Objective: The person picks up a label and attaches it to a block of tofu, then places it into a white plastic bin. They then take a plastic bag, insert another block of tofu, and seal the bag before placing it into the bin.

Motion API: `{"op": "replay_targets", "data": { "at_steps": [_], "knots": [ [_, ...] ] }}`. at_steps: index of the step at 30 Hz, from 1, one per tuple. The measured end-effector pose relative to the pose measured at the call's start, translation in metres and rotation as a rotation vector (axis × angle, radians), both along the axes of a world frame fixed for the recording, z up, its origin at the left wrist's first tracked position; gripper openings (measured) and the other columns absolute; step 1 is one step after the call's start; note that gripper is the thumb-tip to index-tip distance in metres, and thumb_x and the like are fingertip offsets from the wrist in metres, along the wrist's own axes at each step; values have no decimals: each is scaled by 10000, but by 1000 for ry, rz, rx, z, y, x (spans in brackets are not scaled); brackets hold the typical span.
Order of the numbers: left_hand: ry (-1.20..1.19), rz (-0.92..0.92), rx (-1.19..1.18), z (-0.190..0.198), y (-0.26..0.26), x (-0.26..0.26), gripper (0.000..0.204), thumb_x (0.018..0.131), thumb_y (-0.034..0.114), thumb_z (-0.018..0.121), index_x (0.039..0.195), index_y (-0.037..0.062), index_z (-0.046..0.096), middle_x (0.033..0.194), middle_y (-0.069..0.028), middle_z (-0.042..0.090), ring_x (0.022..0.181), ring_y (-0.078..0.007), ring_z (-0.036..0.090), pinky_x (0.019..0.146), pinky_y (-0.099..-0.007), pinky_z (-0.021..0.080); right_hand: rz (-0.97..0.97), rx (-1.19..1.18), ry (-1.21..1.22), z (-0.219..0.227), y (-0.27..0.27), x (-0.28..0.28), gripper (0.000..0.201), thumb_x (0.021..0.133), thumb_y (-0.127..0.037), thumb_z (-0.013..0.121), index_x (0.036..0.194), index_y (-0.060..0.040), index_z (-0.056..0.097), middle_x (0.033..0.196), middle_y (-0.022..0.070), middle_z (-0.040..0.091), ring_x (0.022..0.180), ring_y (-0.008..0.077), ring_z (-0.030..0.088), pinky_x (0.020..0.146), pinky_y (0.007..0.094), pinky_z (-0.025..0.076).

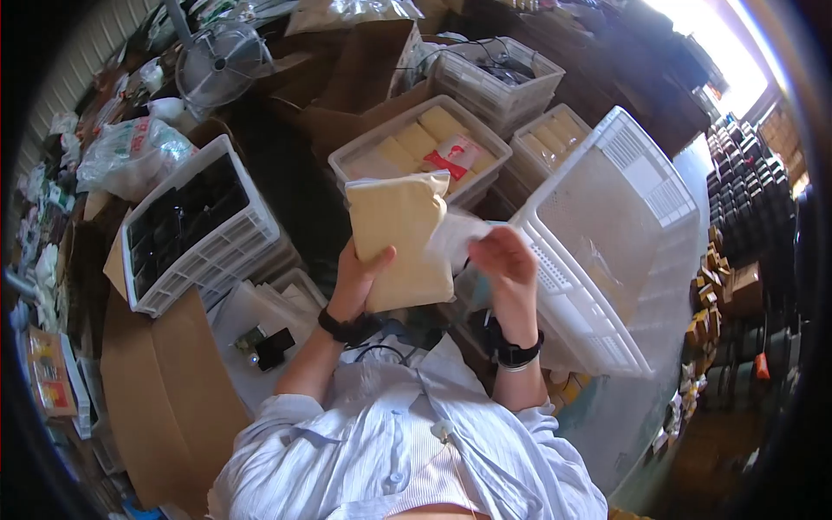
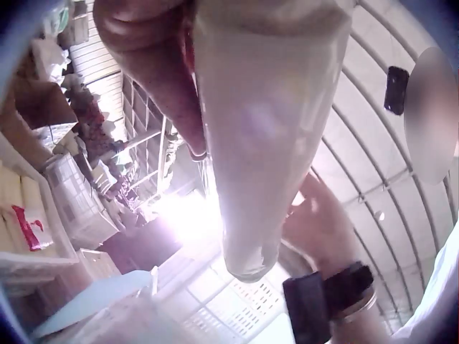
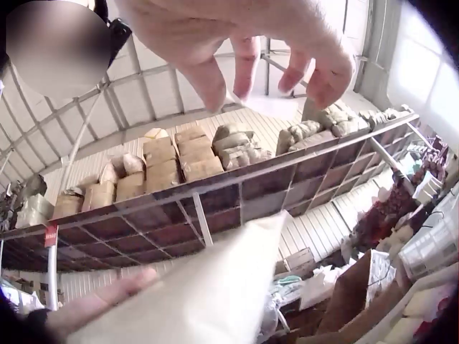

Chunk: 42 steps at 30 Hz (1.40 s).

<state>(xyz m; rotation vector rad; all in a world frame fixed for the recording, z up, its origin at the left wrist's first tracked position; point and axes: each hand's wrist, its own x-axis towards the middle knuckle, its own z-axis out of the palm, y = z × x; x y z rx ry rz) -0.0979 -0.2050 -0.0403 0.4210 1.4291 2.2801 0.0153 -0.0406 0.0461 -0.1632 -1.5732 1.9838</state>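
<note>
My left hand (image 1: 354, 276) grips a flat cream-yellow packet (image 1: 403, 234) by its left edge, thumb across the front, upright before my chest. Seen from the left wrist, the packet (image 2: 265, 129) has a shiny plastic surface. To the right of it, my right hand (image 1: 505, 258) pinches a thin whitish translucent piece of film (image 1: 455, 236), blurred against the packet's right edge. In the right wrist view the film (image 3: 265, 106) shows between the thumb and curled fingers, above the packet's pale corner (image 3: 251, 251).
Ahead stands a white crate (image 1: 338, 160) of similar yellow packets, a red-and-white packet (image 1: 455, 156) on top. A large white crate (image 1: 572, 286) leans at right. At left are a crate of black parts (image 1: 186, 217) and an opened cardboard box (image 1: 165, 399). A fan (image 1: 221, 65) stands behind.
</note>
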Motion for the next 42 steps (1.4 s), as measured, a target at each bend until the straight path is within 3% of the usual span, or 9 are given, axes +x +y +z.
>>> {"op": "replay_targets", "data": {
  "at_steps": [3,10,16,17,20,24,29,35,42],
  "knots": [
    [-31,-31,46,-6,7,4,495,842,282,701,1179,-9,485,1087,-65,583,968,-127,562,845,-284,467,147,-39,-218,-10,-3,-1,131,822,-40,680,913,11,600,752,-2,608,703,56,552,594,191,419],
    [5,-17,14,-2,14,14,429,841,197,694,1156,-19,500,1042,-84,611,909,-137,597,792,-283,500,-51,326,-340,-40,0,-14,119,802,-53,683,861,16,607,729,-7,601,661,42,531,593,196,419],
    [108,6,-217,13,17,19,543,683,33,756,1168,-10,515,1056,-91,623,921,-160,611,804,-295,507,-222,660,-375,-38,-11,-16,183,770,-101,707,855,19,597,647,66,579,610,154,548,599,276,451],
    [138,21,-220,13,17,19,535,682,43,761,1159,-9,523,1054,-91,626,920,-161,612,804,-295,507,-217,837,-470,-32,-15,-12,433,712,-140,752,1075,-19,550,757,130,580,792,321,593,692,407,482],
    [173,47,-195,11,17,23,513,679,66,774,1132,-9,544,1043,-92,632,914,-160,613,800,-292,507,-594,1025,-258,-20,-15,-11,647,681,-143,777,1227,-45,445,903,151,564,873,338,568,760,411,480],
    [145,-4,-177,8,20,25,463,703,90,762,1105,-19,560,1024,-93,637,896,-146,612,784,-281,503,175,-45,-107,-52,3,-15,658,721,-139,791,1248,-30,413,1059,159,558,1002,195,558,817,318,477],
    [138,84,-322,3,44,20,414,784,201,724,1076,-47,565,992,-99,643,877,-131,605,740,-276,496,-62,83,-359,-75,0,-5,599,789,-83,718,1270,9,372,1141,123,545,1034,154,537,860,293,460],
    [44,88,-291,-16,53,33,379,860,238,644,1083,-50,538,996,-115,625,880,-137,587,776,-288,478,16,397,-275,-70,13,31,940,690,-114,767,1397,-13,157,1183,214,528,1104,323,548,919,373,449],
    [351,-419,-236,16,34,46,934,566,58,853,1278,37,249,1194,-100,453,1112,-196,499,918,-342,457,-160,129,-280,-58,7,59,687,766,-159,757,1270,-29,308,1066,161,586,1024,198,568,854,316,472]
  ]
}}
